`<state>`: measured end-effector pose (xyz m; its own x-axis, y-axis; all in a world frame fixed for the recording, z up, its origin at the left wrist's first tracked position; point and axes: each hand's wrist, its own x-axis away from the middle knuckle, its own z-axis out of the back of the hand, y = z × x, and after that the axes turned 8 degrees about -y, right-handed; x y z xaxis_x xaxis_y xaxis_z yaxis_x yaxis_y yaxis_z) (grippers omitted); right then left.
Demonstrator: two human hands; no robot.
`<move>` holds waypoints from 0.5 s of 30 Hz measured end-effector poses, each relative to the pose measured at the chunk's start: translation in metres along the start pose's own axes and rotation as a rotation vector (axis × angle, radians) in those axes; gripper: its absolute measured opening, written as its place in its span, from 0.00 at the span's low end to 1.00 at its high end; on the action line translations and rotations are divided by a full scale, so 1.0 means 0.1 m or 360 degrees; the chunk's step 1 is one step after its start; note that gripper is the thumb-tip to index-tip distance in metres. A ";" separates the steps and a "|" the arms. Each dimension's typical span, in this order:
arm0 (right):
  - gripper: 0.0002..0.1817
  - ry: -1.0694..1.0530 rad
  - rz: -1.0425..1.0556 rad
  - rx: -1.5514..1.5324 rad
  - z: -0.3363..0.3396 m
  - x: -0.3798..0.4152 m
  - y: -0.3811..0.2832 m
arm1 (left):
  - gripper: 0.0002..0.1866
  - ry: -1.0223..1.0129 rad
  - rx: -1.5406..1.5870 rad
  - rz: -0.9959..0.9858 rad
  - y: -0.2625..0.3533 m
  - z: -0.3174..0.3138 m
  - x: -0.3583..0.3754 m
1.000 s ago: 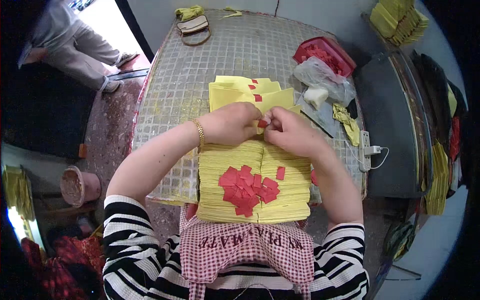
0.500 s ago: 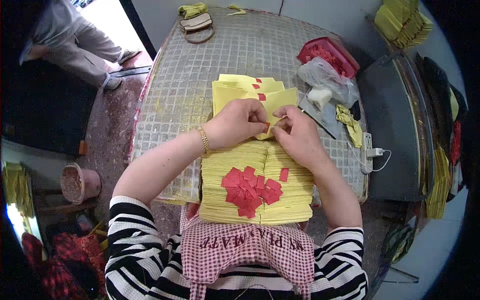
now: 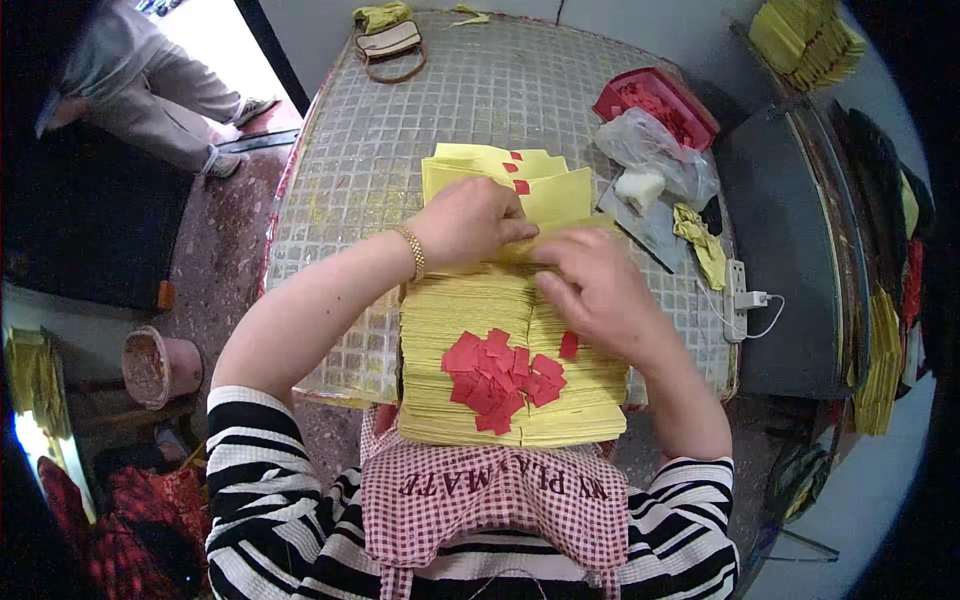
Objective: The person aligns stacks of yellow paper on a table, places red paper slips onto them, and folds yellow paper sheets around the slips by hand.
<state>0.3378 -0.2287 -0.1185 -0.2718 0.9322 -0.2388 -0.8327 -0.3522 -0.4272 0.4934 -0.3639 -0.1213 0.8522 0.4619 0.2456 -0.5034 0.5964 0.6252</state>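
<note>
My left hand (image 3: pixel 475 222), with a gold bracelet at the wrist, has its fingers closed on the edge of a yellow paper (image 3: pixel 555 198) at the back of the stack. To its right, my right hand (image 3: pixel 595 285) holds nothing visible; thumb and fingers are apart, slightly blurred, above the paper. Beneath both hands lies a thick stack of folded yellow papers (image 3: pixel 430 335) in two side-by-side rows. A heap of small red paper pieces (image 3: pixel 488 380) rests on it, with one red piece (image 3: pixel 569 345) apart near my right hand. Leaning sheets behind carry red squares (image 3: pixel 521 187).
On the table (image 3: pixel 340 200), a red tray (image 3: pixel 655 105) of red pieces stands back right beside a clear plastic bag (image 3: pixel 660 155) and a white lump (image 3: pixel 639 188). A small purse (image 3: pixel 390 42) lies at the far left. A power strip (image 3: pixel 735 300) sits right. A person (image 3: pixel 150 90) is beyond.
A red piece held between my hands is out of sight now, and the yellow paper there has folded toward me. My right hand has moved slightly nearer and its fingers have spread.
</note>
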 end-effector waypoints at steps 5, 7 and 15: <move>0.08 -0.0487 -0.0097 0.0022 0.10 -0.01 0.01 | 0.13 0.0655 -0.0345 -0.0379 -0.15 -0.08 -0.07; 0.08 -0.0639 -0.0188 -0.0057 0.12 -0.04 0.02 | 0.13 0.0859 -0.0438 -0.0517 -0.17 -0.10 -0.05; 0.07 -0.0459 -0.0753 -0.0285 0.05 -0.25 0.08 | 0.10 0.0592 0.0000 -0.0589 -0.10 -0.14 0.28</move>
<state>0.3355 -0.2540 -0.1112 -0.0311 0.9677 0.2502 -0.8079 0.1230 -0.5763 0.5207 -0.3478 -0.1308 0.8650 0.4220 -0.2713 -0.1782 0.7640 0.6201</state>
